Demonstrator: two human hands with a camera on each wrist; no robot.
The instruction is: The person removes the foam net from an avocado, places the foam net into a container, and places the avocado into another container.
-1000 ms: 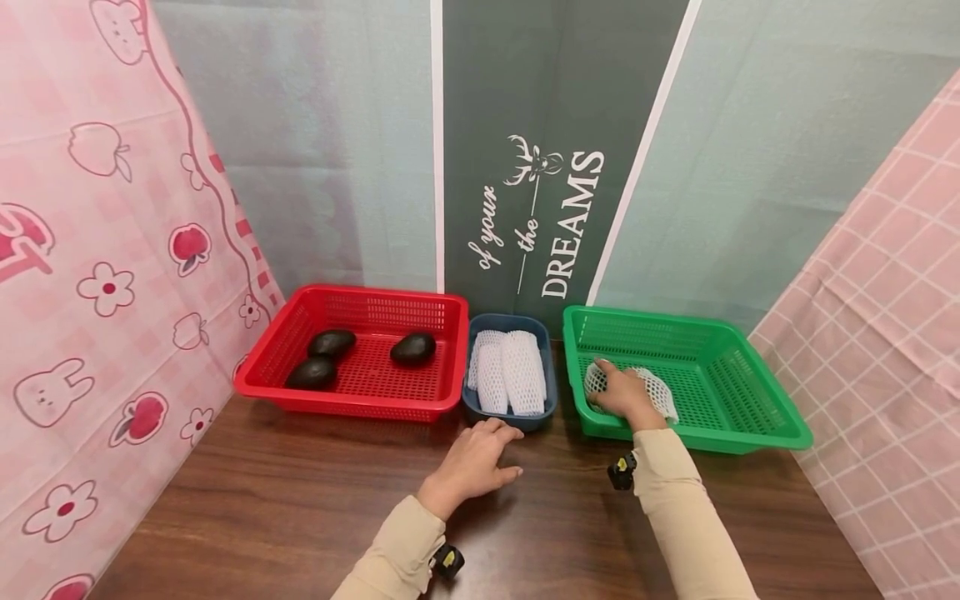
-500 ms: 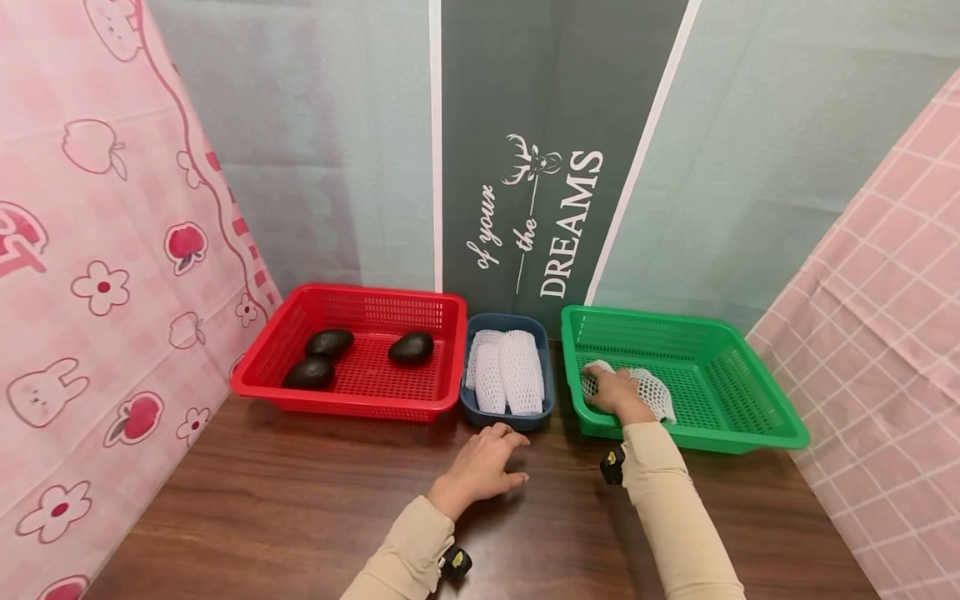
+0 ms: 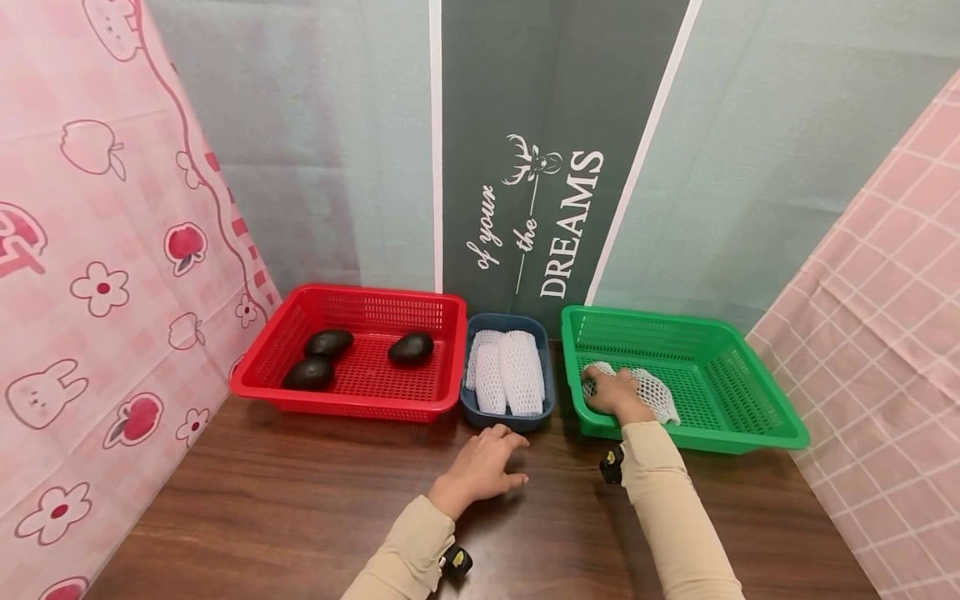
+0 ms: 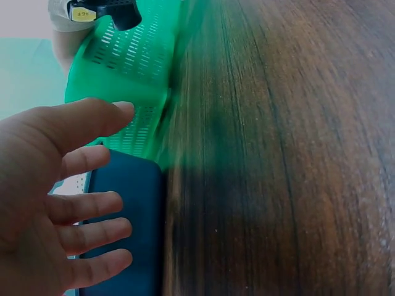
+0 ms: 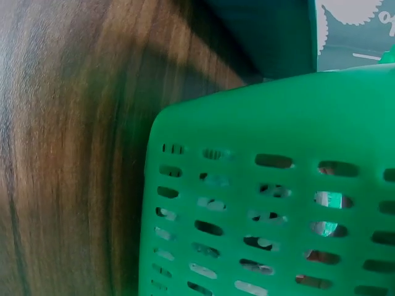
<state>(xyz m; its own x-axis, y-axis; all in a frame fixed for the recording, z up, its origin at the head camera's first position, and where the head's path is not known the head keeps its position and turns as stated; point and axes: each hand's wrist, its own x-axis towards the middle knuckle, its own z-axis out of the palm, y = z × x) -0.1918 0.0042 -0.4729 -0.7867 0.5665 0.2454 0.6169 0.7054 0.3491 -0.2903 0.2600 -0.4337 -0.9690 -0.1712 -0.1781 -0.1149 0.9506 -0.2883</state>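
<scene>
In the head view, my right hand [image 3: 619, 395] reaches into the left front of the green basket [image 3: 757, 421]. Its fingers curl over a dark, rounded thing in white foam netting [image 3: 598, 367], apparently an avocado, partly hidden by the hand. More white netting [image 3: 656, 397] shows at the right of this hand; whether it is a separate piece is unclear. The basket wall hides most of the right hand in the right wrist view. My left hand [image 3: 483, 464] stays before the blue box [image 3: 517, 423], fingers relaxed and apart, holding nothing; the left wrist view shows its spread fingers [image 4: 95, 237].
Left of the blue box stands a red basket [image 3: 360, 407] with three dark avocados, one of them [image 3: 411, 349] apart at the right. White foam net sleeves [image 3: 521, 373] lie in the box. Fabric backdrops [image 3: 345, 167] border the brown table [image 3: 315, 500].
The right hand has sunk slightly lower in the green basket, with its fingers more curled over the netting. My left hand has shifted a little to the right.
</scene>
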